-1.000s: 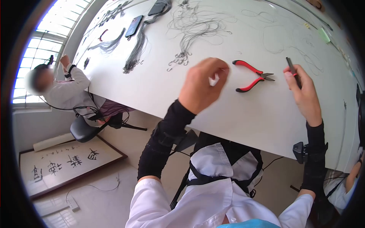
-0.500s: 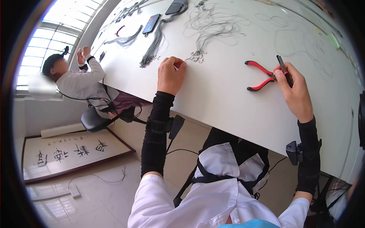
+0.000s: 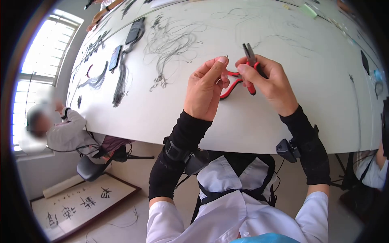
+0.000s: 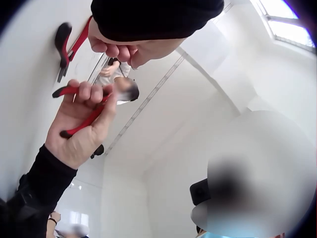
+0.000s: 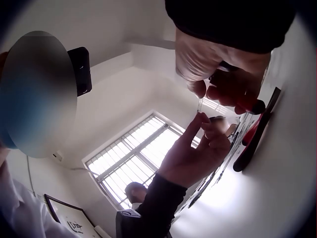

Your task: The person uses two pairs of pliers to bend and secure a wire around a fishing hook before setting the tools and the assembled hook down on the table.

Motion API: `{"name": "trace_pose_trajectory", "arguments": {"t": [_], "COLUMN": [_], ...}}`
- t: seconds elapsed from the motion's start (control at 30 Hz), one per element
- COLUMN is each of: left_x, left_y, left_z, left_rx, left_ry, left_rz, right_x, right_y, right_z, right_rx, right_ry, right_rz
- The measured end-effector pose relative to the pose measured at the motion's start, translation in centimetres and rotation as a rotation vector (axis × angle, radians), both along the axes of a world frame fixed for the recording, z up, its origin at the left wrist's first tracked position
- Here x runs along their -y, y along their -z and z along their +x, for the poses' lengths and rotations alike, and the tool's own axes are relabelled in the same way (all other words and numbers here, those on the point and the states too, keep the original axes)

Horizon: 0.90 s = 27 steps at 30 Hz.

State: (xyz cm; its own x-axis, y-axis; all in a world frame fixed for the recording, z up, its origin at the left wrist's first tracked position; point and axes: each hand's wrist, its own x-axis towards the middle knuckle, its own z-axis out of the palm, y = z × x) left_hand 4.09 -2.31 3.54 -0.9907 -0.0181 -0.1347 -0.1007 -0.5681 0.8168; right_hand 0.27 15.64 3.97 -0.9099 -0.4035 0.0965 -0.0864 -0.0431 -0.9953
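My left hand [image 3: 202, 90] pinches a tiny, thin, dark fishing hook [image 3: 227, 59] between thumb and forefinger, with most of it hidden by the fingertips. Close on its right, my right hand [image 3: 271, 83] grips red-and-black pliers [image 3: 249, 52], their metal nose pointing up and away from me. The handles lie across that palm in the left wrist view. A second pair of red-handled pliers [image 3: 231, 88] rests on the white table below, partly covered by both hands. Left of the hands lies a bunch of hooks [image 3: 160, 83] with long, tangled grey line [image 3: 172, 44].
Farther left on the table [image 3: 324, 109] are another bundle of hooked lines [image 3: 120, 91], a blue phone [image 3: 115, 58] and a dark phone [image 3: 135, 30]. A green object [image 3: 308, 11] sits at the far right. Another person [image 3: 69, 129] sits at the left end.
My left hand went left to the hook bunch, then came back to the middle with a hook in its fingertips. My right hand has moved left with its pliers, over the second pair.
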Motion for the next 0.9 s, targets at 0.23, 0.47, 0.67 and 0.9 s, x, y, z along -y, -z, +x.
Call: {"name": "trace_pose_trajectory", "arguments": {"t": [0.23, 0.47, 0.67, 0.9], "left_x": [-2.4, -1.8, 0.5, 0.5], "left_y": [0.0, -0.5, -1.6, -0.7], "left_z": [-1.0, -1.0, -2.7, -2.7], "left_rx": [0.018, -0.085, -0.577, -0.537], "left_ry": [0.014, -0.089, -0.135, 0.005], "left_rz": [0.01, -0.356, -1.079, -1.025], "right_x": [-0.5, -0.9, -1.2, -1.3], "right_y": [0.2, 0.4, -0.2, -0.3], "right_z": [-0.4, -0.8, -0.9, -1.1], "right_rx": [-0.017, 0.005, -0.02, -0.03], "right_ry": [0.103, 0.081, 0.016, 0.055], "right_rz": [-0.027, 0.039, 0.081, 0.155]}}
